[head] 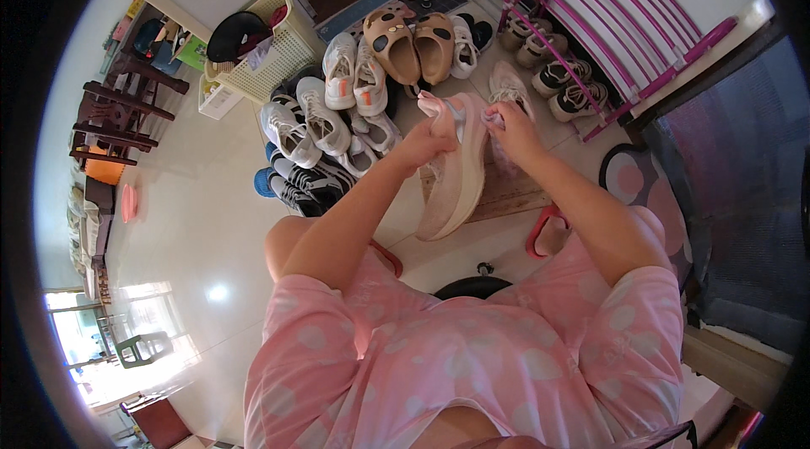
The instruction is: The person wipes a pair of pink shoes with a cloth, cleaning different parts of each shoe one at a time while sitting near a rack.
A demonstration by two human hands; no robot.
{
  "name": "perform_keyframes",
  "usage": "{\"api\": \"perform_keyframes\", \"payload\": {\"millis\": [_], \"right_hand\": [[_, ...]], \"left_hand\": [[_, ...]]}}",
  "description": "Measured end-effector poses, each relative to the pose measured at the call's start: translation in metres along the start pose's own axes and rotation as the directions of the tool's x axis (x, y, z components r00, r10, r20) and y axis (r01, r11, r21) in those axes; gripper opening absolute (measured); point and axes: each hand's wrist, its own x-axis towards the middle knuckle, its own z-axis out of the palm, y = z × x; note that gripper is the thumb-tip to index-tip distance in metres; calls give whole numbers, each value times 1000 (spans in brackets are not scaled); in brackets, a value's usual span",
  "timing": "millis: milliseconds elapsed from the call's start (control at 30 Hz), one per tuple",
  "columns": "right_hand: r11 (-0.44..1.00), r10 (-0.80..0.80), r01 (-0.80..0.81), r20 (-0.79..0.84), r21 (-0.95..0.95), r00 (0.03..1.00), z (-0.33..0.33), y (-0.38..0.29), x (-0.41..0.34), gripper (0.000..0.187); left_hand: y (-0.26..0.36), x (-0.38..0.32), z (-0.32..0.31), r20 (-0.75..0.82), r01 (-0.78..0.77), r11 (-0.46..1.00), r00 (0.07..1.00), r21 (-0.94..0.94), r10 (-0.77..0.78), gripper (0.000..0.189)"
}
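A pale pink sneaker [465, 177] with a thick cream sole is held up in front of me, toe towards my lap. My left hand [427, 144] grips it by its upper near the heel opening. On the sole's other side, my right hand [506, 129] pinches a bunched light pinkish cloth [492, 118] close to the heel. Another pink sneaker [506, 88] with laces stands on the floor just beyond my right hand. Below the held shoe lies a low wooden board [512, 192], partly hidden.
White sneakers [323, 116], black-and-white sneakers [310, 180] and brown clogs [398, 47] stand ahead and to the left. A cream plastic basket [272, 63] is behind them. A magenta metal shoe rack [607, 44] leans at the right, with more shoes [573, 91] beneath it.
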Motion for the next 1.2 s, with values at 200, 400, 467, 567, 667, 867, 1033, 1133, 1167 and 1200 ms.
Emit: {"api": "perform_keyframes", "payload": {"millis": [200,400,467,567,667,867,1033,1133,1167,1200], "right_hand": [[996,64,-46,244,-77,968,-13,-29,-8,14],[992,-30,-19,378,127,925,-17,-35,-25,17],[991,-1,-57,437,120,900,-19,-36,-30,18],[990,3,-84,568,116,823,-29,-36,-27,19],[992,-42,-48,672,114,739,-37,-33,-17,20],[975,144,-183,271,123,952,-28,-14,1,16],[975,194,-208,174,71,966,-6,-8,-1,15],[993,90,-73,192,-91,977,-14,-29,-5,17],[992,72,-41,280,-116,957,-18,-40,-7,16],[990,61,-10,362,-142,930,-21,-48,-10,15]], "left_hand": [[5,-8,8,-85,-25,999,996,39,28,44],[3,-8,8,-88,-26,999,996,40,29,47],[0,-7,6,-83,-44,999,995,31,47,46],[2,-7,7,-72,-20,999,997,33,22,46],[-1,-6,5,-109,-13,1000,994,-5,12,47],[5,-5,6,-79,22,1000,997,-12,-23,46],[5,-5,5,-74,33,999,997,7,-32,43],[2,-6,2,-53,25,1000,998,1,-25,42],[1,-7,0,-61,25,1000,998,-1,-25,42],[0,-6,0,-75,34,999,997,10,-33,43]]}}
